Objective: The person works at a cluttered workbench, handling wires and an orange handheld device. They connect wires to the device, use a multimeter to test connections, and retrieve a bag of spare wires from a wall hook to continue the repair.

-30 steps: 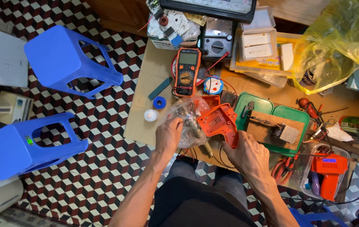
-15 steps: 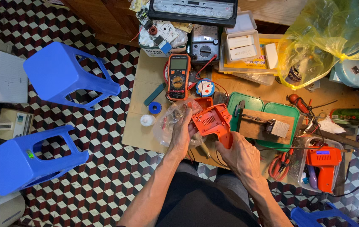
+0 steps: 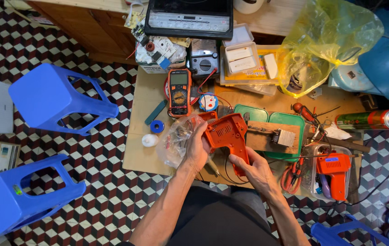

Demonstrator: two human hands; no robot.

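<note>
An orange pistol-shaped plastic tool housing (image 3: 226, 135) is held over the front of a low wooden worktable (image 3: 140, 150). My left hand (image 3: 197, 148) grips its left side and also presses against a crumpled clear plastic bag (image 3: 177, 139) with small parts inside. My right hand (image 3: 254, 168) holds the housing's handle from below, fingers wrapped around it. A black cord hangs under the housing toward my lap.
An orange multimeter (image 3: 179, 92), a green tray (image 3: 290, 119) bearing a wooden block, a second orange tool (image 3: 334, 169), red pliers (image 3: 291, 176), a blue tape roll (image 3: 157, 126) and a yellow bag (image 3: 326, 41) crowd the table. Two blue stools (image 3: 57, 98) (image 3: 16, 196) stand left on the checkered floor.
Both hands have kept hold of the orange housing, which has tilted slightly. The view has shifted, so the table sits lower in frame.
</note>
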